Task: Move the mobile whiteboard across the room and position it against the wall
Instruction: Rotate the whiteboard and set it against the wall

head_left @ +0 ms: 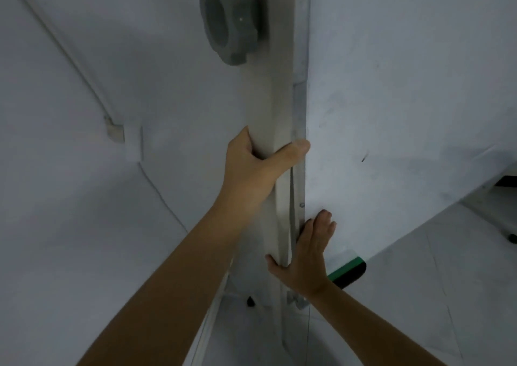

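The mobile whiteboard fills the view from very close. Its white upright post (268, 99) runs down the middle, with a grey round knob (226, 18) near the top. The board's white panel (405, 85) spreads to the right of the post. My left hand (257, 167) is wrapped around the post, thumb across its front. Lower down, my right hand (305, 253) presses flat with fingers spread against the panel's edge, its thumb hooked on the post.
A white wall (70, 169) with a thin cable duct and a small clip (114, 132) stands just left of the post. A green and black eraser (348, 270) sits at the board's lower edge. Pale floor tiles (433, 267) show at lower right, with a caster (251, 300) below.
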